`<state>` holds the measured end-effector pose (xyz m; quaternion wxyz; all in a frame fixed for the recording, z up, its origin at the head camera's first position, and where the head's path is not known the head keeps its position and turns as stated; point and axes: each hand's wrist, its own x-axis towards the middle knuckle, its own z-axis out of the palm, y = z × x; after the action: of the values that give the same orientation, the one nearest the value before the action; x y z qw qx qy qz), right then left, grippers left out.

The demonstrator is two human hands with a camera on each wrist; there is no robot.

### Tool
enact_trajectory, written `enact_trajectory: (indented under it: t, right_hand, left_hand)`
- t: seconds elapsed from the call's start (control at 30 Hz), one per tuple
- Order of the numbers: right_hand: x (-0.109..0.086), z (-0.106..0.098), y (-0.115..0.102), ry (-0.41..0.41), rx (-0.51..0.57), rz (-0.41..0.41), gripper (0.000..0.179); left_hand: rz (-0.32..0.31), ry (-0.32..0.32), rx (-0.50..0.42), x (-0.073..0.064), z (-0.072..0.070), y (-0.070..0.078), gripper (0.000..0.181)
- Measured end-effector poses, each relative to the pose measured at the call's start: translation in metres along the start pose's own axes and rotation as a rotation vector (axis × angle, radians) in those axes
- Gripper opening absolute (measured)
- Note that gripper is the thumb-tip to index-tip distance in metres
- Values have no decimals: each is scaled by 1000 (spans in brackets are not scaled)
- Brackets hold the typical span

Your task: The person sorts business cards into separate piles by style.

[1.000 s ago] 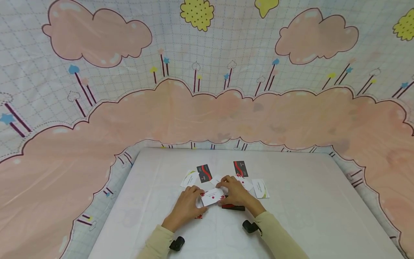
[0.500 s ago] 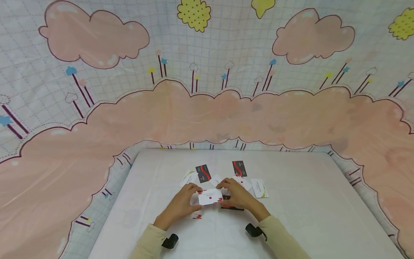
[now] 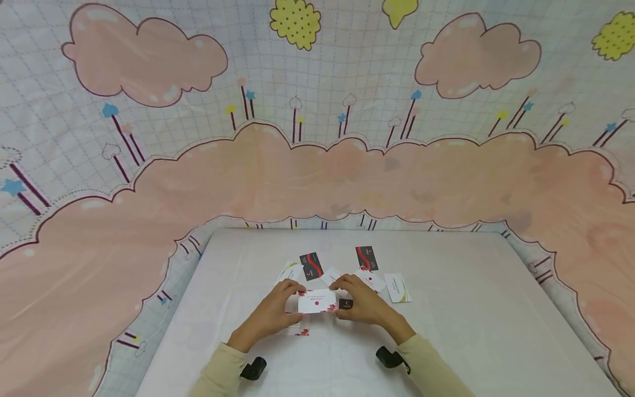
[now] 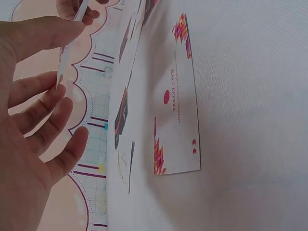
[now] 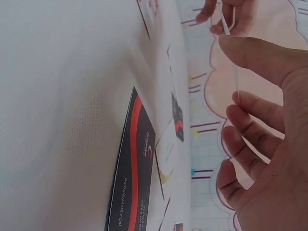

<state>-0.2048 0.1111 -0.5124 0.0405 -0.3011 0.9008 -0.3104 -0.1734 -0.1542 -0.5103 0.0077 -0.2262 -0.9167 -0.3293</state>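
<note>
Held card (image 3: 317,301): white, red dot, pinched at its ends by left hand (image 3: 270,314) and right hand (image 3: 364,306).
Left wrist only: a matching card (image 4: 175,98) flat on the table.
Right wrist only: black card (image 5: 132,173), probably underneath.

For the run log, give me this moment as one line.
left hand: pinches white business card | right hand: pinches same card | card: lifted off table | below: black card, white card lying flat

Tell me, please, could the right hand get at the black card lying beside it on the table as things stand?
Probably not at once: the right hand and left hand pinch a white card between them. The black card itself lies uncovered close beneath the right hand.
</note>
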Motion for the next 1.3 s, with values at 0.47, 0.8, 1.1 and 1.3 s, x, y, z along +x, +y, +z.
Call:
enact_trajectory:
  t: [0.47,0.8,1.1,1.3]
  right_hand:
    - [2,12,-9,74,-58,18,52]
    - [-2,31,-18,96,-56,24,51]
    - [0,44,-23,102,-69,34,52]
    - [4,53,-26,81,-94,24,51]
  left_hand:
    - [-37,-14,-4,-3,-8,-9,52]
    - [-67,-56,8,-15,-8,-17,55]
    - [-81,-75,57,-21,-10,-27,54]
    - [-75,-70,83,-27,-13,-31,52]
